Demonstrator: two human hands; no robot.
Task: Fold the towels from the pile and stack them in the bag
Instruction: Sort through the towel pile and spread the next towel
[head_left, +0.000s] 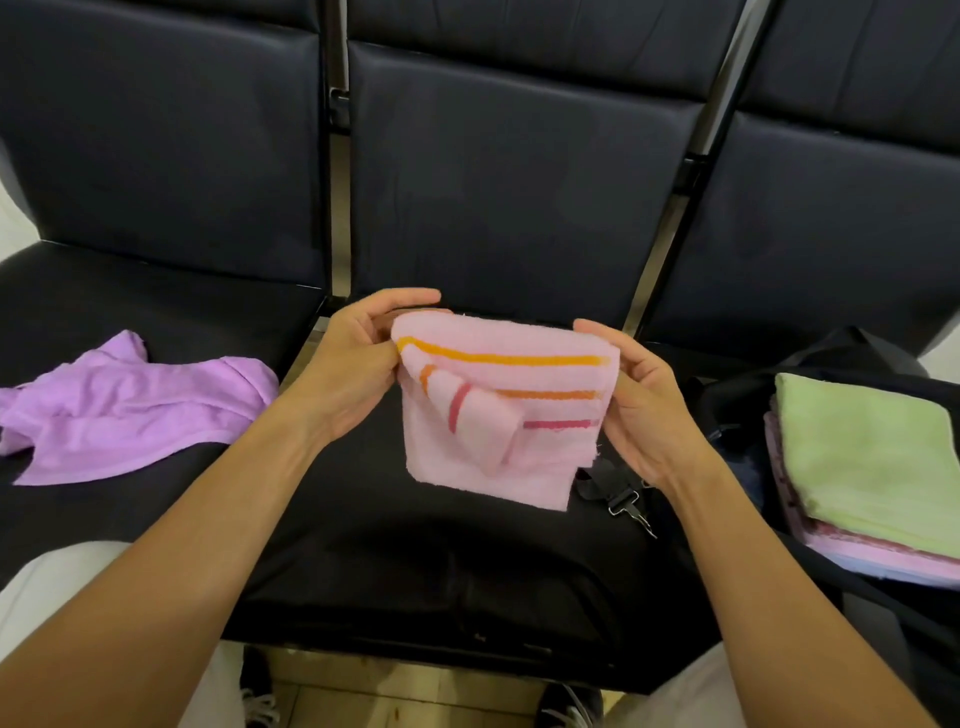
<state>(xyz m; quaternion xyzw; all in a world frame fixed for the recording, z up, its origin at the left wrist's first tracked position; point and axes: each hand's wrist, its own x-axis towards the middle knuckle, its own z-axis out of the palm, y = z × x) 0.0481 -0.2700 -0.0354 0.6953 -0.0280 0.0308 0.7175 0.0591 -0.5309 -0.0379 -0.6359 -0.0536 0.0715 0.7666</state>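
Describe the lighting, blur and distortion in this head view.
Head view: soft, even light, no hard glare; faint sheen on the black seats; wide-angle bending curves the seat backs; the pink striped towel is slightly soft at its edges.

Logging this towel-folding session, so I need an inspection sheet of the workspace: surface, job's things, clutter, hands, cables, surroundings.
Surface: black padded bench seat, dark backrests behind.
Job's things: pink striped towel held up, partly folded; purple towel crumpled on the left seat; green towel tops a folded stack in the black bag.
Clutter: strap clip on the seat.
Hands: left hand and right hand each grip a towel edge.
Cables: nothing seen.
Surroundings: tiled floor, shoes below.
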